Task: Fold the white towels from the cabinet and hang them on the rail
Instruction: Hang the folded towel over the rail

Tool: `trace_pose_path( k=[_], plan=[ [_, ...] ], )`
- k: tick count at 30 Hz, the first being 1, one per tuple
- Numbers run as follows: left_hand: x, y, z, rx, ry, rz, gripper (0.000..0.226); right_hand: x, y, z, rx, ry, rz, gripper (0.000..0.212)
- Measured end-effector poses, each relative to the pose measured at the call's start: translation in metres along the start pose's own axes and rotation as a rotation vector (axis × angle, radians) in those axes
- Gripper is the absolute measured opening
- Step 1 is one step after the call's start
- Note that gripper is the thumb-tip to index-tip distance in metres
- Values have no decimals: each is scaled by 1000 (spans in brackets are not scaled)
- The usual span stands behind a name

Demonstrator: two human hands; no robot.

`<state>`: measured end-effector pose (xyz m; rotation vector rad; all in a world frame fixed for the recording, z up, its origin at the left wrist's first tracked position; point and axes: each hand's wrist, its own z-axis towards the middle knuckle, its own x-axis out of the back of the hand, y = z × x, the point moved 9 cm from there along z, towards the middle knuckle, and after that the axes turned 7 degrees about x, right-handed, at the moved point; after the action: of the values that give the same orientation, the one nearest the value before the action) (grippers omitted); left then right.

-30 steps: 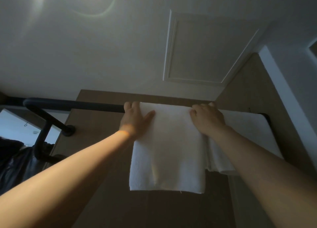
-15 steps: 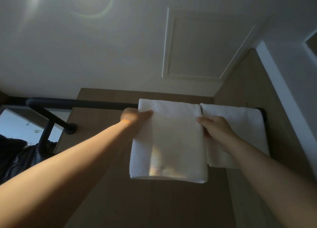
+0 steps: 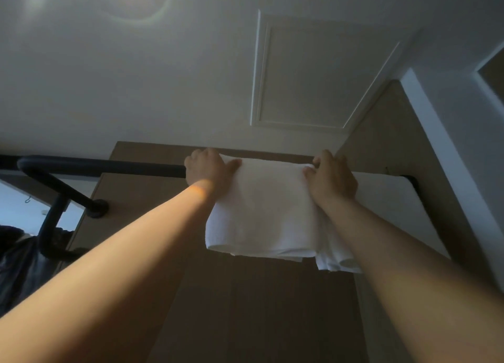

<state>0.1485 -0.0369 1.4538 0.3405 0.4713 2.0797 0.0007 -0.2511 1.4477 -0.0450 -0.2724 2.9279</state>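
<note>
Beneath a white ceiling (image 3: 136, 76), a folded white towel (image 3: 261, 207) is draped over a dark rail (image 3: 109, 166) beside a second towel (image 3: 387, 199). Its top corners are gripped by the left hand (image 3: 208, 171) and right hand (image 3: 334, 179), fingers curled over the top edge.

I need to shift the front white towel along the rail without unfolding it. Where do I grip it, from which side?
Likely grip the front towel at its top fold over the rail, both upper corners, from the front and above, where the left hand and right hand hold it. The lower edge hangs loose.
</note>
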Motion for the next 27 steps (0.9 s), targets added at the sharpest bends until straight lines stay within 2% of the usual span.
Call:
trace_pose_path(
  k=[3,9,14,18,20,22,24,27],
  plan=[
    [1,-5,-8,-24,50,-31,63,-1,2,-7,39,3,14,24],
    [4,-17,-17,-10,95,-129,62,-3,2,-30,120,-31,112,35],
    [2,-24,-19,4,56,-130,61,-2,13,-50,12,-38,262,44],
    [-6,-31,-27,33,-33,-172,64,-16,21,-68,-49,-159,389,33],
    [-22,-39,-34,93,-179,-284,56,-22,22,-75,-50,-218,433,34],
    [-35,-48,-44,193,-297,-492,36,-22,21,-75,-44,-219,445,34],
    [-31,-50,-47,223,-268,-633,25,-19,19,-70,-51,-176,449,32],
    [-15,-41,-40,164,-172,-663,27,-20,14,-58,-85,-122,469,30]
  ],
)
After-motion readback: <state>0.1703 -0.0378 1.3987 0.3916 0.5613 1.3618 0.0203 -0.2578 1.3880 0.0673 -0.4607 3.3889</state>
